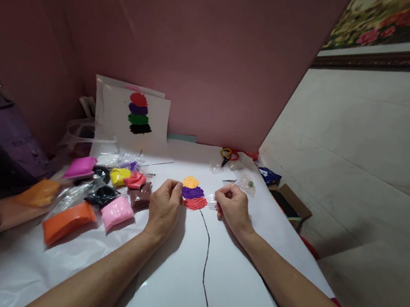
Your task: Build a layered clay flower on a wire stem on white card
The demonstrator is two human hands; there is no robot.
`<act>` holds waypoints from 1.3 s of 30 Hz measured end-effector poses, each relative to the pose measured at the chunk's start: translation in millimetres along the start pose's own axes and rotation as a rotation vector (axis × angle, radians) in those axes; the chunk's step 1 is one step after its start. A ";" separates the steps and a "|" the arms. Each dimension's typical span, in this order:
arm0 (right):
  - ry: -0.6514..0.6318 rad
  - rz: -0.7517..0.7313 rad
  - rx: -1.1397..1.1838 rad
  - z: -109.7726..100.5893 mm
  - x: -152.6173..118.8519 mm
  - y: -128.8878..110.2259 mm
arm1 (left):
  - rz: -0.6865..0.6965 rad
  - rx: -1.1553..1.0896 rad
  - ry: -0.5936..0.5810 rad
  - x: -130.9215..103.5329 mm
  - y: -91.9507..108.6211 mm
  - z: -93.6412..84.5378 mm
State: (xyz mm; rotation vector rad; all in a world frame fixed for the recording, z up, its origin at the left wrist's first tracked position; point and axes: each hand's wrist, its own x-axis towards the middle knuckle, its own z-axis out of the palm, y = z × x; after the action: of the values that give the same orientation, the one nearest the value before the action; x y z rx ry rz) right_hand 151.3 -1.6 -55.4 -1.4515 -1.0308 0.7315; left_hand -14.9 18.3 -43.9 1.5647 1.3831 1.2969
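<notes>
On a white sheet of paper (186, 288) lies a stacked shape of textured clay, with a yellow-orange layer (190, 182), a purple layer (193, 193) and a red layer (196, 204). A thin dark wavy line (208, 234) runs down from it. My left hand (164, 205) is closed at the shape's left edge, fingertips pinched; whatever they hold is hidden. My right hand (234, 208) grips a clear plastic fork (212, 202), whose tines point left toward the red layer.
Several bags of coloured clay, including orange (69, 222) and pink (117, 213), lie at the left. A propped sheet (114, 105) bears a similar stacked shape. Scissors (228, 155) lie at the back right, a small clear bag (247, 184) nearer. An open cardboard box (297, 201) stands beyond the right edge.
</notes>
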 end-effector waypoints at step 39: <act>-0.211 -0.334 -0.165 -4.4 9.4 15.1 | 0.146 0.013 -0.076 -13.0 5.8 -8.2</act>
State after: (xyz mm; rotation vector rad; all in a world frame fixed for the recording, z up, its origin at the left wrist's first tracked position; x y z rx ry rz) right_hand 161.9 5.5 -68.5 -1.3119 -1.4847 0.5744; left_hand -20.3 3.5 -39.3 1.7332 1.2517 1.3012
